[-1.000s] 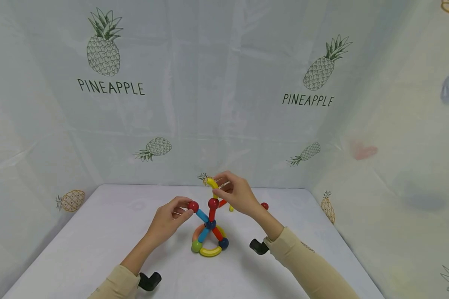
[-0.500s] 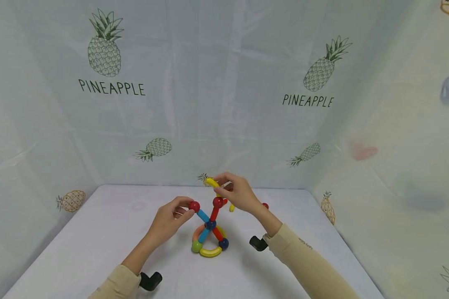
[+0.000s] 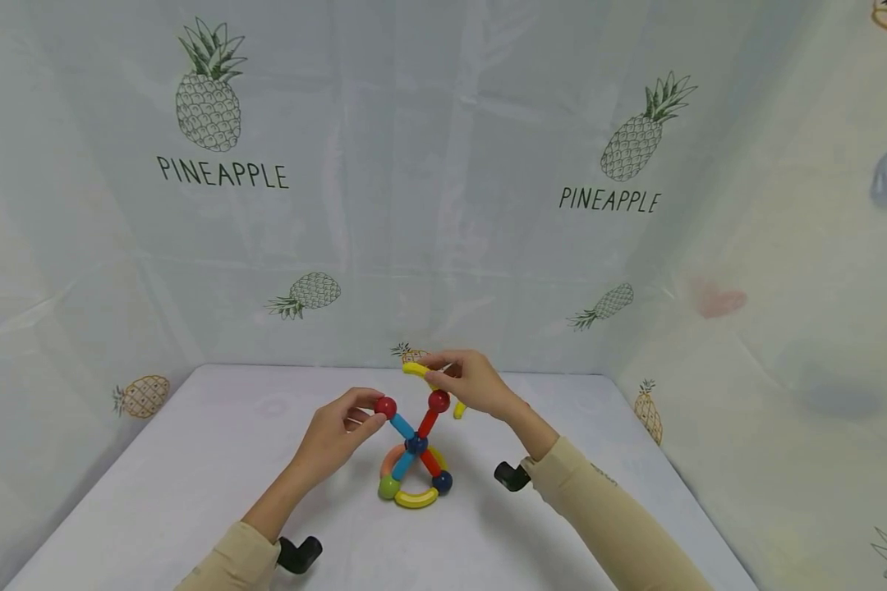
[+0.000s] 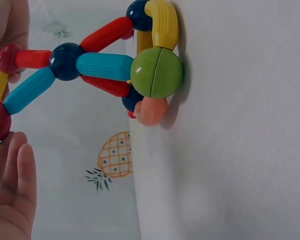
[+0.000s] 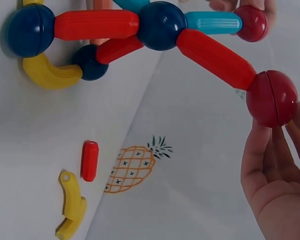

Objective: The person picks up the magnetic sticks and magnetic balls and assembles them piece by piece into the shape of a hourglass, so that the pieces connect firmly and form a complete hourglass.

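A toy of magnetic rods and balls stands on the white table, with a curved yellow rod [image 3: 417, 500] in its ring base, a green ball [image 3: 388, 487] and a dark blue middle ball [image 3: 416, 444]. Two arms rise from the middle: a light blue rod [image 3: 402, 426] with a red ball [image 3: 386, 407], and a red rod [image 3: 428, 423] with another red ball [image 3: 439, 400]. My left hand [image 3: 337, 431] pinches the left red ball between thumb and fingers. My right hand [image 3: 476, 384] pinches a curved yellow rod [image 3: 415, 369] beside the right red ball; its lower end is partly hidden.
Behind the toy, a loose red rod [image 5: 89, 161] and two curved yellow pieces [image 5: 71, 195] lie on the table [image 3: 251, 460]. A pineapple-print curtain [image 3: 414, 205] hangs at the back. Black angled parts [image 3: 300, 555] show at both wrists.
The right red ball and its rod have swung to the right. The curved yellow rod has tilted from steep to nearly level, and my right hand has lowered slightly. My left hand barely moves.
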### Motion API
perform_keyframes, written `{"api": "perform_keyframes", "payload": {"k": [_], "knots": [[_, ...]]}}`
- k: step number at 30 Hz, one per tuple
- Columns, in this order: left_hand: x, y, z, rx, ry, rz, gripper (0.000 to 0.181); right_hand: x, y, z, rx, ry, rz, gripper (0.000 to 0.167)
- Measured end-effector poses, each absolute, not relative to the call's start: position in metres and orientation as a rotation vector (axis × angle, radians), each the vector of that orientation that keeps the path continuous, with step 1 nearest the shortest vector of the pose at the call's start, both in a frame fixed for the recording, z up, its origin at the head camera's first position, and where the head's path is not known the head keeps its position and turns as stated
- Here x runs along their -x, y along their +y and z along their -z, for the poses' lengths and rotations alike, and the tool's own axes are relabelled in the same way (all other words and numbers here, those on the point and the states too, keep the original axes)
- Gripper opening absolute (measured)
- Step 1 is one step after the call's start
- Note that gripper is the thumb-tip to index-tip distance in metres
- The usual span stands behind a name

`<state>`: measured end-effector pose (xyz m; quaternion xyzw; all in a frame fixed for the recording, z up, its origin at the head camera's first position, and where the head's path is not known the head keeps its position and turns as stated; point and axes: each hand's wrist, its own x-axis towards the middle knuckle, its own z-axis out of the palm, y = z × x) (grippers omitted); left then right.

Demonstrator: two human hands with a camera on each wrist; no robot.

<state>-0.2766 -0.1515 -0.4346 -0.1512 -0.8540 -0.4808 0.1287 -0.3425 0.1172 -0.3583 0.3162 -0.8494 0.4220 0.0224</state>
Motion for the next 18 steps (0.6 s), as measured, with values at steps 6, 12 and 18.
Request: {"api": "perform_keyframes", "payload": {"k": [6, 12, 18], "knots": [[0.2768, -0.1505, 0.4341, 0.438, -2.483, 1.393, 0.042, 0.3435, 0.1170, 0.3590, -1.002, -2.678, -1.359, 0.031], [0.2775, -0.1507, 0.4346, 0.438, -2.486, 1.391, 0.041, 0.3458, 0.1162, 0.3598, -1.010, -2.703, -1.373, 0.029], [0.2779, -0.1511, 0.4348, 0.438, -2.484, 1.395, 0.040, 0.3458, 0.1159, 0.3593, -1.039, -2.736, -1.374, 0.025]]}}
